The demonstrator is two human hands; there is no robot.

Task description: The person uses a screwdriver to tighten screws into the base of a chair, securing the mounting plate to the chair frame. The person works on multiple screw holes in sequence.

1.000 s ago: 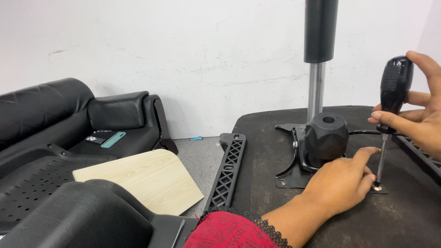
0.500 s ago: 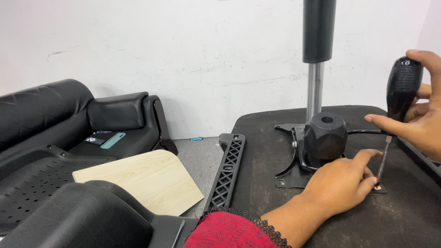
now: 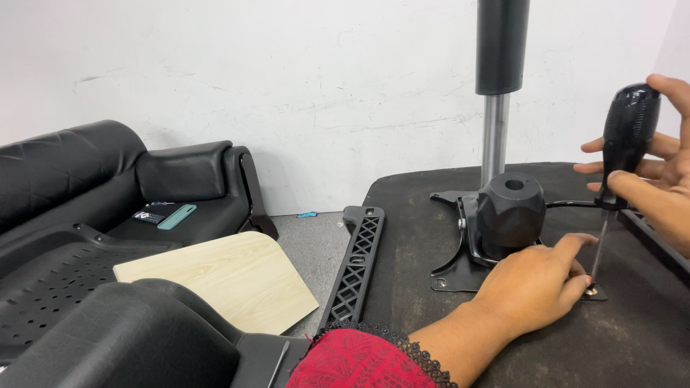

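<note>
Black handle: the right hand (image 3: 665,169) wraps its fingers around the screwdriver (image 3: 627,140), which stands upright.
Shaft tip: planted on a screw (image 3: 591,290) at the metal plate's (image 3: 460,271) corner.
Left hand (image 3: 535,287): resting on the plate, fingers curled, forefinger stretched toward the shaft, steadying it.
Plate: lies on the dark upturned seat (image 3: 417,237), beside the black knob (image 3: 512,208) and gas cylinder (image 3: 498,79).
Nearby: a lattice armrest bracket (image 3: 354,266), a wooden panel (image 3: 223,276).
</note>
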